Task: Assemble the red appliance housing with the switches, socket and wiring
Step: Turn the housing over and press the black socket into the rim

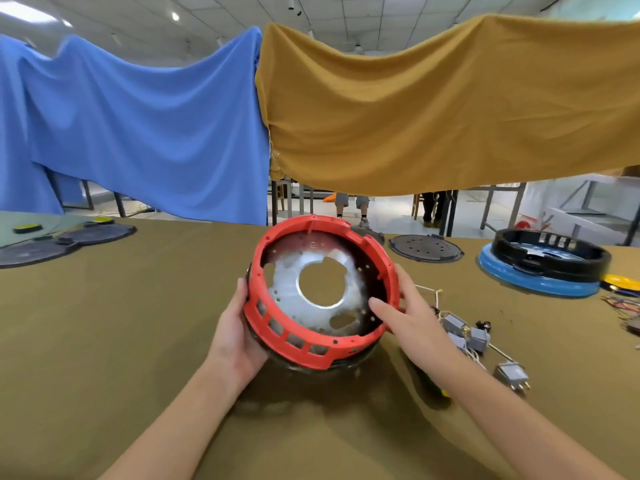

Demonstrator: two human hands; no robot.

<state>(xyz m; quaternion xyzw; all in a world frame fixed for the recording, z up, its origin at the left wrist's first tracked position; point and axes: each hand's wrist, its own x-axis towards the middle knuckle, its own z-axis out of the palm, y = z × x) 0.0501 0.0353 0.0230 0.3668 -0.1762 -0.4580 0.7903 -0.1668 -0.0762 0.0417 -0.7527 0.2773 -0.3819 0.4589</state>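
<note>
The round red appliance housing is tilted toward me above the table, its open side facing the camera and a shiny metal plate with a large centre hole inside. My left hand grips its lower left side from underneath. My right hand holds the right rim, thumb lying inside the ring. Grey switches with white wiring lie on the cloth just right of the housing. A larger grey socket part lies nearer the front right.
The olive cloth table carries dark round lids behind the housing and others at far left. A blue-and-black housing stands at the right. Blue and mustard cloths hang behind.
</note>
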